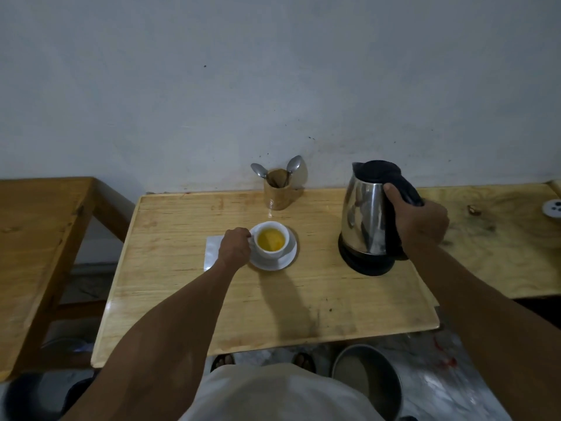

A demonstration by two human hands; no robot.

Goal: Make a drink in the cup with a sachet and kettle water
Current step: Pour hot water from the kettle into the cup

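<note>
Nearest, on the floor to the right, sits a metal basin (368, 381). On the wooden table (182, 299), the left hand (235, 247) is pinched on the handle of the white cup (271, 240), full of yellow drink, on its saucer (273, 262); white paper (212, 249) lies partly hidden beneath that hand. To the right, the right hand (420, 221) is clamped around the kettle (368, 214) handle, with the kettle on its base. Farthest back, a wooden holder (277, 192) keeps two spoons (294, 164).

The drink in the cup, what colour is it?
Yellow-orange. The head view looks straight down into the white cup, so the drink shows clearly.
</note>
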